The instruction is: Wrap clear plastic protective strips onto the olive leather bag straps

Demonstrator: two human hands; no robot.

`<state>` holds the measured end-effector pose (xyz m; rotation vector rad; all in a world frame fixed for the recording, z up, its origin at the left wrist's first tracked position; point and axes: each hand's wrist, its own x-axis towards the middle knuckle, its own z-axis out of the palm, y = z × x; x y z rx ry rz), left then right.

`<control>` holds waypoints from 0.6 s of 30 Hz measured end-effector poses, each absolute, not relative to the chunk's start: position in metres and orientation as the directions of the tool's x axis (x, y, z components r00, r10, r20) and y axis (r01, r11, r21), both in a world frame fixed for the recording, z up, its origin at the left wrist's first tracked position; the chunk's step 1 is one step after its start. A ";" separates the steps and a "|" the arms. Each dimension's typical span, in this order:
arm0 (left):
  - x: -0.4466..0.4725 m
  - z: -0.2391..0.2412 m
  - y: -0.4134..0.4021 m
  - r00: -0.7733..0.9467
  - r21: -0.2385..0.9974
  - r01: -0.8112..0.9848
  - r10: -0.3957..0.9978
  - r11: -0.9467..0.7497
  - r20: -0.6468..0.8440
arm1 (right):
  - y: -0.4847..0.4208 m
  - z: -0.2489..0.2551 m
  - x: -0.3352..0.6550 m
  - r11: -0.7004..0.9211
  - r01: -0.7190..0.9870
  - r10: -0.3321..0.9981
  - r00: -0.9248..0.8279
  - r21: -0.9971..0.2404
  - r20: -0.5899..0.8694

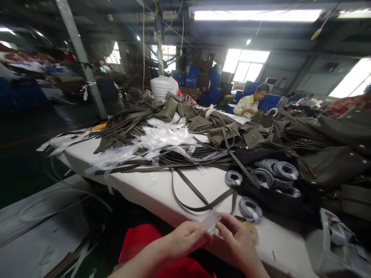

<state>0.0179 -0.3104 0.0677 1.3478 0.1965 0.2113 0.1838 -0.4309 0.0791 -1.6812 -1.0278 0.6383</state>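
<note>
At the table's front edge, my left hand [189,237] pinches a small translucent white plastic piece [211,219] between thumb and fingers. My right hand [236,237] has its fingers closed at the same piece from the other side. Behind them a long dark olive strap [199,208] loops over the white table [162,187]. Close to my right hand sit a coiled strap [249,208] in clear wrap with a white band and a yellowish tape roll [251,231], partly hidden by the hand. Another wrapped coil [233,178] lies farther back.
Several wrapped coils [275,173] rest on black cloth. Olive bags [333,166] pile up at right; loose straps [127,123] and clear plastic strips [165,139] cover the table's far side. A plastic bin [324,247] stands at lower right. A co-worker [247,104] sits across the table.
</note>
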 end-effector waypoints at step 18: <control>0.026 0.015 -0.318 0.928 0.950 0.159 0.288 0.270 -0.237 | -0.512 -0.008 0.237 -0.589 0.805 0.744 0.508 0.069 0.434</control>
